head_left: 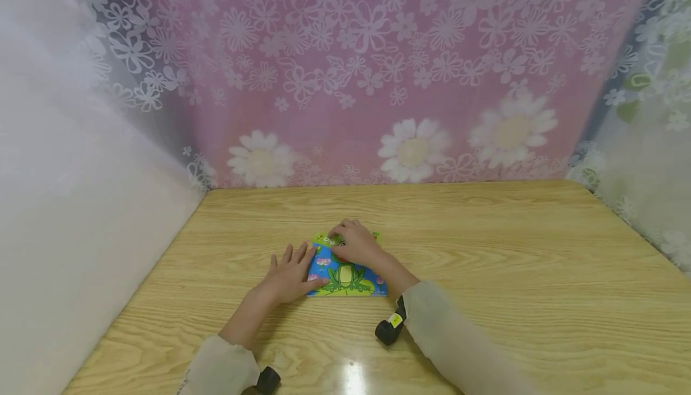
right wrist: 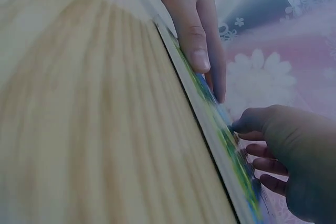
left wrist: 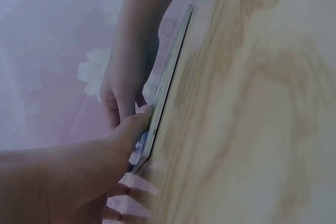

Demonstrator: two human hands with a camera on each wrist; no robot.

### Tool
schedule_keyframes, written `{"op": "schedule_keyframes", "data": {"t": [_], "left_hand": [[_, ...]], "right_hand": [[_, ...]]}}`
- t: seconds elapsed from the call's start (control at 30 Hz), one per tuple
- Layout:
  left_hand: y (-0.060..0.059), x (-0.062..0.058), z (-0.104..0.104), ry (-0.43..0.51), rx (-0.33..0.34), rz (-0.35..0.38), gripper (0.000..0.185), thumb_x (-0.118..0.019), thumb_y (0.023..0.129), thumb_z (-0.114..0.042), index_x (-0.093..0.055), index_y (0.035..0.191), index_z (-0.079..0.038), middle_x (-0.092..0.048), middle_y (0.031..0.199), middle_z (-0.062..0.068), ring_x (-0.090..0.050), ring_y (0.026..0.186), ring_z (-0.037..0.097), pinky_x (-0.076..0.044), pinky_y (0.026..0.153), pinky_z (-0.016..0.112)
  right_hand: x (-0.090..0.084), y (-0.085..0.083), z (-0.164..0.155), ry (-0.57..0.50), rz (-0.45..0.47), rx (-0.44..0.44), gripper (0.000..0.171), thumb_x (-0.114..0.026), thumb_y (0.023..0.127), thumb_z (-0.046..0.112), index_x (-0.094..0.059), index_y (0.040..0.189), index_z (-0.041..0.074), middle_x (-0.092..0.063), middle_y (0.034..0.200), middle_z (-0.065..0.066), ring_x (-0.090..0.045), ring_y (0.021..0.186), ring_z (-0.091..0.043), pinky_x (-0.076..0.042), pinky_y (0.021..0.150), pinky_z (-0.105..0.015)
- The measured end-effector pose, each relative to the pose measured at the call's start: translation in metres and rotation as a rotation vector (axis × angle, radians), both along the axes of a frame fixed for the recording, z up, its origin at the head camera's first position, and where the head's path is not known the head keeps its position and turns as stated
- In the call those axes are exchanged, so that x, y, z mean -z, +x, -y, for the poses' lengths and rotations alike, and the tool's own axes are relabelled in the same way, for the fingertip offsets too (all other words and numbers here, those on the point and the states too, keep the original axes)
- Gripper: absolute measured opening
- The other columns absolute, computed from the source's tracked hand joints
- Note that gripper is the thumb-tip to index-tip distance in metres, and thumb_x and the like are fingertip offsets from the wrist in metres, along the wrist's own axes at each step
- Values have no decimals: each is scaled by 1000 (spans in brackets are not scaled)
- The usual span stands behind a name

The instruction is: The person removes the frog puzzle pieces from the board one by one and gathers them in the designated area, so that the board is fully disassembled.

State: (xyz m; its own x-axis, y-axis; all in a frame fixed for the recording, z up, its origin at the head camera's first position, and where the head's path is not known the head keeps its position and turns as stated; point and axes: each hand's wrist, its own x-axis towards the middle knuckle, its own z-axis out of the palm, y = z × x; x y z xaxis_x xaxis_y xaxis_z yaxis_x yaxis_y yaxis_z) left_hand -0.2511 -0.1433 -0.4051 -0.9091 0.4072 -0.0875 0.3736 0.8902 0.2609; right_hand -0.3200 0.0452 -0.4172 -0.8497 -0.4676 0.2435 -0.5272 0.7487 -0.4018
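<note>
A flat frog picture puzzle board (head_left: 349, 280), blue with a green frog, lies in the middle of the wooden table (head_left: 486, 251). My left hand (head_left: 291, 275) rests flat on its left edge with the fingers spread, and its thumb (right wrist: 195, 40) lies on the board (right wrist: 223, 129). My right hand (head_left: 353, 244) sits over the board's far part, its fingers curled round a small green piece (head_left: 337, 240). In the left wrist view the board's thin edge (left wrist: 169, 85) runs between my left hand (left wrist: 94, 166) and right hand (left wrist: 128, 72). In the right wrist view, my right hand (right wrist: 286, 153) shows curled fingers.
A pink flowered curtain (head_left: 367, 71) hangs behind the table's far edge. A white wall (head_left: 65, 203) closes the left side and lace curtain (head_left: 642, 161) the right. Black wrist cameras (head_left: 390, 326) sit on both forearms. Bare wood surrounds the board.
</note>
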Motion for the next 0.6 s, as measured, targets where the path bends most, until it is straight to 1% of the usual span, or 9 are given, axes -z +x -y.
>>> {"op": "schedule_keyframes", "data": {"t": [0.13, 0.27, 0.47, 0.6], "left_hand": [[1, 0, 1, -2, -2, 4, 82, -44, 88, -60, -20, 147, -8, -14, 150, 17, -6, 133, 44, -5, 97, 67], [0, 1, 1, -15, -5, 0, 83, -44, 88, -61, -20, 147, -9, -15, 150, 17, -6, 133, 43, -5, 97, 67], [0, 1, 1, -16, -6, 0, 83, -45, 88, -61, -21, 147, -9, -15, 149, 17, -6, 133, 44, -5, 97, 67], [-2, 4, 1, -25, -7, -8, 83, -44, 87, -62, -21, 147, -9, -15, 150, 17, -6, 133, 43, -6, 97, 67]], "right_hand": [[4, -3, 9, 67, -47, 81, 21, -63, 85, 29, -66, 103, 17, -55, 104, -4, -48, 99, -23, -42, 84, -39], [6, -2, 15, 82, -84, 117, 19, -61, 84, 30, -65, 97, 16, -55, 101, -5, -48, 101, -26, -42, 83, -40], [6, 2, 16, 14, -85, 118, 16, -62, 84, 26, -64, 94, 14, -53, 96, -5, -46, 94, -24, -41, 79, -38], [9, -1, 15, -38, -74, 104, 16, -63, 84, 25, -63, 95, 13, -53, 98, -5, -45, 95, -23, -40, 81, -37]]}}
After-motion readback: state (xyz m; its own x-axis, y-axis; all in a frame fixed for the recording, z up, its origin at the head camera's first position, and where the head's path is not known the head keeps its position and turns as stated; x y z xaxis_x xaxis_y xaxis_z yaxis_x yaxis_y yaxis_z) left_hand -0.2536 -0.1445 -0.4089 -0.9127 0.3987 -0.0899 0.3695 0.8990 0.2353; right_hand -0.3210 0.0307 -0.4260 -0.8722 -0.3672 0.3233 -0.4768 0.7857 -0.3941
